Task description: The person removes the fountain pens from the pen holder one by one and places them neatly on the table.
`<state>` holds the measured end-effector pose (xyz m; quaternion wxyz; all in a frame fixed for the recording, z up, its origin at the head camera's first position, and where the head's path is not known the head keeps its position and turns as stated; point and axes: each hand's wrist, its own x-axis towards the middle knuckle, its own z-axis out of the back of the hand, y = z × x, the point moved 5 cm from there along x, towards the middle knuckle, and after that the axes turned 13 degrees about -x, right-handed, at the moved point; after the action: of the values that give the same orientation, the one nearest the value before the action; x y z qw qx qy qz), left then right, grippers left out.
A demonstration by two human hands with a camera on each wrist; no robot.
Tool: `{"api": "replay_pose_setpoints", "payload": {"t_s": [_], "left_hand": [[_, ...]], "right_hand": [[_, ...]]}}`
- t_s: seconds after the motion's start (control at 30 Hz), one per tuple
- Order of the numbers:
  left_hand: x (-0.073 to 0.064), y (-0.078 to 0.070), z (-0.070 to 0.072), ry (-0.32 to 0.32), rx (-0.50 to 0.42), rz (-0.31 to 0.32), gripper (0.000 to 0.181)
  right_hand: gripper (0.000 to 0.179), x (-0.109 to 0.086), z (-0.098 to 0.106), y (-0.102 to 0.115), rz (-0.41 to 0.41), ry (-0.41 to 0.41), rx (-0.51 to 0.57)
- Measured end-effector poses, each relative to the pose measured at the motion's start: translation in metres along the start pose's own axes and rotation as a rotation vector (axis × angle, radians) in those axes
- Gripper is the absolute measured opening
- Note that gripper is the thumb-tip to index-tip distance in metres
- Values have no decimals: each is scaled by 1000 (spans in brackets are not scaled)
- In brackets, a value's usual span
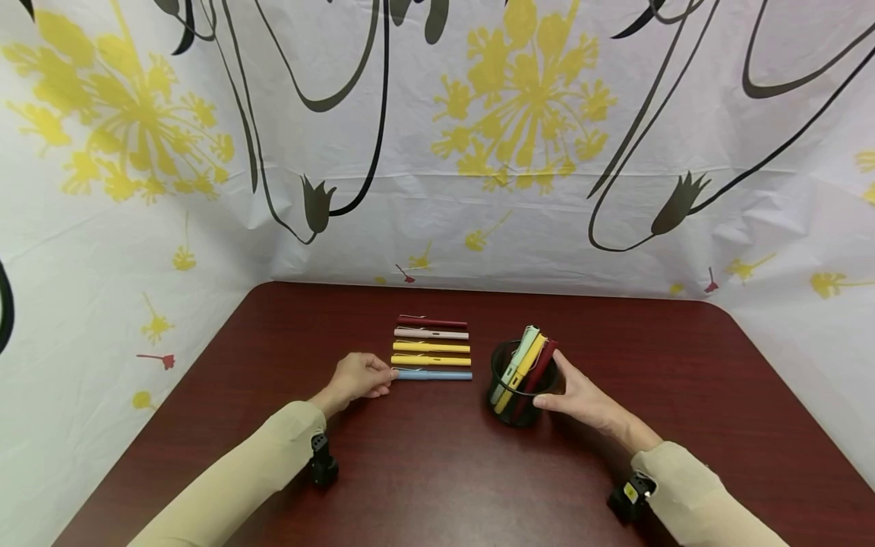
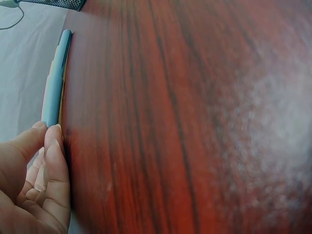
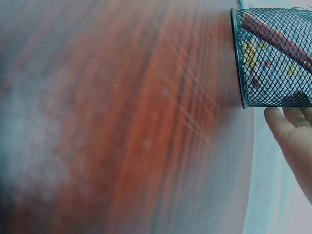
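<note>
A blue pen (image 1: 437, 375) lies nearest in a row on the table, and my left hand (image 1: 360, 375) pinches its left end between thumb and fingertips. The left wrist view shows the same pen (image 2: 57, 80) rising from the finger grip. Behind it in the row lie two yellow pens (image 1: 432, 361), a pale pinkish pen (image 1: 432, 333) and a dark red pen (image 1: 434, 323). My right hand (image 1: 581, 395) holds the right side of a black mesh pen cup (image 1: 502, 410), thumb in front and fingers behind. Light green (image 1: 517, 357), yellow (image 1: 525, 370) and dark red pens (image 1: 544, 358) lean inside the upright cup.
The dark red-brown wood table (image 1: 437, 486) has rounded far corners. A white cloth (image 1: 437, 243) with yellow and grey floral prints hangs behind it and along both sides. Small black cameras (image 1: 323, 460) sit on both wrists over beige sleeves (image 1: 239, 475).
</note>
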<state>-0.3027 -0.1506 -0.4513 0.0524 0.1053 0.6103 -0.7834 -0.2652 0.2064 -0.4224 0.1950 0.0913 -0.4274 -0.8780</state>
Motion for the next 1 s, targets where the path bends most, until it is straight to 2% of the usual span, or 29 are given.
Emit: {"api": "replay_pose_setpoints", "payload": {"t_s": [0.3,0.57,1.0], "left_hand": [[-1,-1,0,3,2,-2,16],[0,-1,1,2,8,-17,16],[-4,-2,2,-13,-14,-13,21]], "right_hand": [[106,0,0,0,16,2,16],[107,-1,1,0,-37,9,-18],[106,-1,1,0,-34,16,-12]]}}
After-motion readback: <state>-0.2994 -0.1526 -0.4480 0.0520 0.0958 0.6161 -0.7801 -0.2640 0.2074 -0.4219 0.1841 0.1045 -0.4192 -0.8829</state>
